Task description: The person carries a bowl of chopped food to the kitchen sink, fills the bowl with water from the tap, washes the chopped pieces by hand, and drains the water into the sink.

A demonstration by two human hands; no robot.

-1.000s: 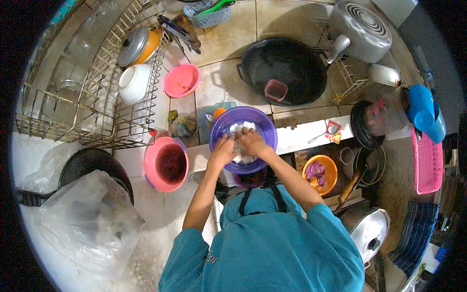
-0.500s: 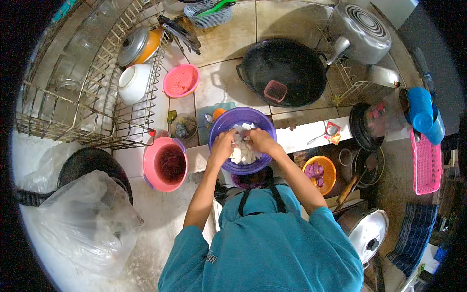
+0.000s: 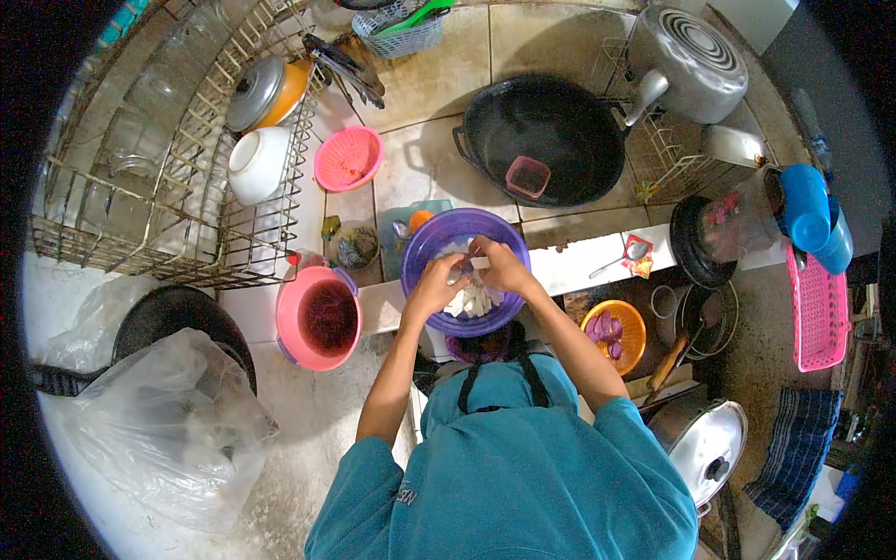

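Note:
Both hands are over a purple basin (image 3: 509, 227) that holds cut white chunks of food (image 3: 474, 301), whose kind I cannot tell. My right hand (image 3: 505, 271) is closed in a pinch on one white chunk (image 3: 480, 263) above the pile. At the basin's left side my left hand (image 3: 435, 285) has its fingers curled inward, close to the right fingertips. Something pale and translucent shows between the hands; what my left fingers hold is hidden.
Left of the basin stands a pink bucket (image 3: 289, 313) with dark red liquid. An orange basket (image 3: 637, 327) of purple pieces is at the right. Behind are a black wok (image 3: 551, 121) and a pink strainer (image 3: 341, 149). A wire rack (image 3: 187, 215) stands at the left.
My right hand has risen slightly and turned, and a white chunk now shows in its fingers. My left hand has shifted slightly within the basin, its fingers still curled.

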